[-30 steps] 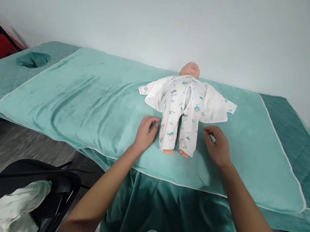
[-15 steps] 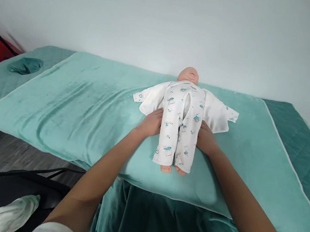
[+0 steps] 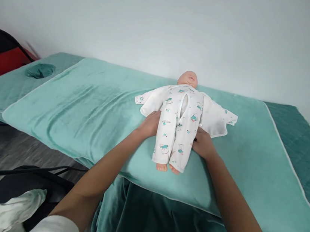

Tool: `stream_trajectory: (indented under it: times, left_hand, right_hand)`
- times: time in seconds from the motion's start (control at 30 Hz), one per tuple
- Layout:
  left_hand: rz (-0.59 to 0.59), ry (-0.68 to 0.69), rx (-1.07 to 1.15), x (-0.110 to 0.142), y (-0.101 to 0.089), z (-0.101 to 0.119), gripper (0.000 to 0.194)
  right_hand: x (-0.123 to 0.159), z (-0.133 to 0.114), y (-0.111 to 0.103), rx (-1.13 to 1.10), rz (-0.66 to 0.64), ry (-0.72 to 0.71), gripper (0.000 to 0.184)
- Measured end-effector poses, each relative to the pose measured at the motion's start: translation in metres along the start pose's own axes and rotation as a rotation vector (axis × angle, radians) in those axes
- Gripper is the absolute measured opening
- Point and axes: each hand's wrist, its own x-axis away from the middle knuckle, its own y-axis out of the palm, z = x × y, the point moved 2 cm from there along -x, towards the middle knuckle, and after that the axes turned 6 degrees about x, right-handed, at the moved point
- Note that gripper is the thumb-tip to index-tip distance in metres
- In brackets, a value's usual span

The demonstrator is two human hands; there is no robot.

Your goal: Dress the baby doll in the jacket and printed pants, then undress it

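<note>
A baby doll lies on its back on a teal blanket, dressed in a white printed romper whose top flaps spread out to both sides. My left hand presses against the doll's left hip, fingers tucked under the romper. My right hand grips the other hip, fingers curled against the cloth. The doll's bare feet point toward me.
The blanket covers a padded teal table with a face hole at the far left. A white wall stands behind. A black chair with a white cloth is at lower left. Something red sits at the far left.
Both hands moved from beside the doll's lower legs up to its hips and closed in on them. The camera view shifted slightly.
</note>
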Motion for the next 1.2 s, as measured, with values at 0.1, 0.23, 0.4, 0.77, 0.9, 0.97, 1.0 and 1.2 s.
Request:
stream_trajectory:
  times: [0.1, 0.23, 0.4, 0.77, 0.9, 0.97, 1.0, 1.2]
  left_hand:
    - [0.047, 0.0, -0.008, 0.004, -0.001, 0.001, 0.01]
    - [0.105, 0.052, -0.045, 0.018, -0.004, 0.006, 0.016]
    - [0.131, 0.098, -0.046, 0.05, -0.011, 0.016, 0.025]
    - [0.429, -0.412, 0.057, 0.036, -0.012, -0.037, 0.019]
    - [0.509, -0.645, -0.014, 0.026, -0.012, -0.06, 0.029]
    - [0.521, -0.712, -0.034, 0.025, -0.012, -0.063, 0.033]
    - [0.52, -0.73, -0.041, 0.025, -0.012, -0.063, 0.033]
    - [0.496, -0.735, -0.038, 0.026, -0.012, -0.063, 0.023]
  right_hand:
    - [-0.002, -0.001, 0.001, 0.059, -0.032, 0.032, 0.032]
    - [-0.003, 0.001, 0.0, 0.108, -0.055, 0.037, 0.032]
    - [0.013, -0.007, -0.009, 0.073, -0.04, 0.007, 0.024]
    - [0.032, 0.049, -0.045, 0.128, 0.349, 0.474, 0.026]
    - [0.031, 0.093, -0.06, 0.41, 0.296, 0.77, 0.042]
    - [0.025, 0.101, -0.065, 0.359, 0.177, 0.905, 0.04]
    - [0.019, 0.101, -0.067, 0.286, 0.139, 0.938, 0.037]
    - [-0.043, 0.028, -0.075, -0.244, 0.46, 0.733, 0.024]
